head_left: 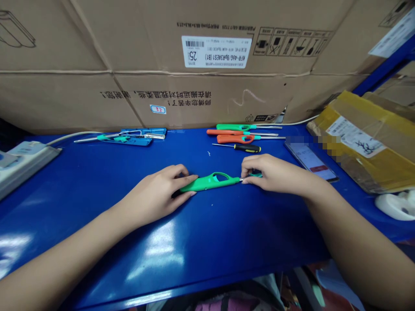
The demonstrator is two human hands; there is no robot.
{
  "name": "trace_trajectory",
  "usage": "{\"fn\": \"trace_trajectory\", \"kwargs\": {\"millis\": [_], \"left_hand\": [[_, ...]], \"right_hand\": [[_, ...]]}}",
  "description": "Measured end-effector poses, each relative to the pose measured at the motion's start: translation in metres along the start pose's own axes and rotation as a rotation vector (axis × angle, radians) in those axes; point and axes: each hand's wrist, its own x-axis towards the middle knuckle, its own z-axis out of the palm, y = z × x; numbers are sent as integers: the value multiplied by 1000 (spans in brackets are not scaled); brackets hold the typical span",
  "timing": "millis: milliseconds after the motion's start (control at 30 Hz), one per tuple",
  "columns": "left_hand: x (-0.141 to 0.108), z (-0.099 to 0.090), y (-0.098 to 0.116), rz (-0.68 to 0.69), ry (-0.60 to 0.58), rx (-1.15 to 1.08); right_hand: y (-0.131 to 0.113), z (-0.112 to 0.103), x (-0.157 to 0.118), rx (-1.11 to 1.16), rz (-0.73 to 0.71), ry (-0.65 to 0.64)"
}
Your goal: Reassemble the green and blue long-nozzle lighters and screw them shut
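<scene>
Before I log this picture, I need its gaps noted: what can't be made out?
Head view, green lighter: left end hidden by the left hand.
Head view, its metal tube: covered past its base by the right hand.
Head view, phone: screen text too small and blurred.
Head view, power strip: cut off by the left edge.

On the table [227, 242], a lighter [201, 184] lies between the left hand [165, 186] and right hand [270, 173], with a screwdriver [248, 148] and then 3 more lighters [223, 133] behind it. A power strip [29, 162] and lighter pieces [138, 141] lie left, a phone [311, 162] and parcel [382, 138] right. A cardboard box [139, 47] stands behind them all.
</scene>
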Motion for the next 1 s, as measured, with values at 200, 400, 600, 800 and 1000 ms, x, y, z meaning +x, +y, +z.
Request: {"fn": "trace_trajectory", "kwargs": {"millis": [200, 400, 600, 800, 1000], "left_hand": [[1, 1, 0, -3, -1, -29], [2, -2, 1, -21, 1, -57], [0, -1, 2, -40, -2, -36], [1, 0, 4, -39, -1, -30], [1, 0, 4, -31, -1, -46]], "right_hand": [[-2, 1, 1, -61, -75, 8], [-1, 0, 1, -43, -68, 9], [-5, 1, 1, 58, -45, 33], [-10, 12, 8, 51, -151, 91], [-13, 15, 7, -65, -215, 108]]}}
